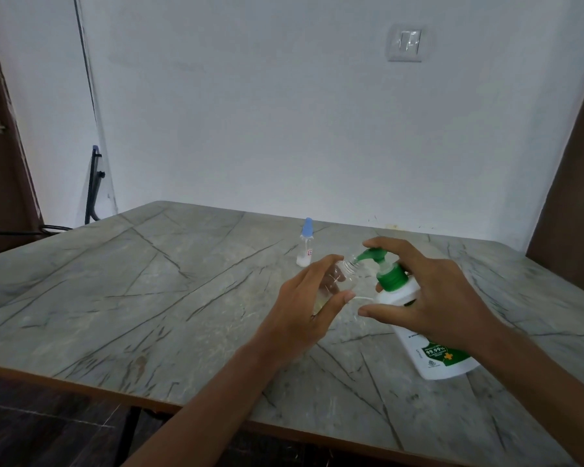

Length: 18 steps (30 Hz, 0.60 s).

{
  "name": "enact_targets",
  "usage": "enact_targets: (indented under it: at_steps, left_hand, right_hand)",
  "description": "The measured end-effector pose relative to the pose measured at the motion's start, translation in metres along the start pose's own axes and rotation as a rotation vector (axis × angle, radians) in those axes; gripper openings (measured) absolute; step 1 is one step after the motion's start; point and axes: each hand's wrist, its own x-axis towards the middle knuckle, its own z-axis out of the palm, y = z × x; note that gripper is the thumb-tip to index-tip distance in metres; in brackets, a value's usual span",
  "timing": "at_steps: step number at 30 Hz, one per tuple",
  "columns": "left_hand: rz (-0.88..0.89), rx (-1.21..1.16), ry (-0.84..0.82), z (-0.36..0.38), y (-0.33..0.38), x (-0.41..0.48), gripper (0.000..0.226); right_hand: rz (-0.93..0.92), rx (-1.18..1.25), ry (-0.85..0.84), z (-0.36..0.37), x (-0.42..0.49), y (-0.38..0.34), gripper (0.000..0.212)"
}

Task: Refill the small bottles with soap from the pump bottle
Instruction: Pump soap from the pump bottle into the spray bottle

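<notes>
A white pump bottle (429,348) with a green pump head (381,264) stands on the marble-patterned table (149,281). My right hand (432,294) rests over it, forefinger on top of the pump, thumb against the bottle's shoulder. My left hand (304,305) holds a small clear uncapped bottle (341,281), tilted so its open neck meets the pump's nozzle. A second small bottle (305,244) with a blue cap stands upright farther back, apart from both hands.
The table's front edge runs across the lower left, with dark floor below it. A white wall with a light switch (406,42) rises behind. A dark metal frame (93,187) leans at the back left, next to a brown door.
</notes>
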Motion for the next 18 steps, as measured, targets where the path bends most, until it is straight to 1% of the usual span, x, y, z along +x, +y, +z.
enact_targets:
  at_steps: [3,7,14,18]
  left_hand:
    - [-0.004,-0.006,0.006,0.0004,0.0002,0.0001,0.046]
    - [-0.006,0.003,0.006,0.0005,-0.0002,-0.0001,0.045]
    - [-0.012,0.009,-0.006,-0.0017,0.0005,-0.0007,0.047]
    - [-0.001,0.019,-0.033,-0.0018,-0.0003,-0.0022,0.048]
  right_hand:
    - [-0.005,-0.001,-0.004,-0.0001,-0.0004,-0.0002,0.086]
    - [0.005,0.034,0.0,-0.0006,0.0014,0.0003,0.076]
    - [0.038,0.11,0.004,-0.0008,0.0041,0.0002,0.072]
    - [0.049,0.107,0.022,-0.0011,0.004,0.0013,0.065]
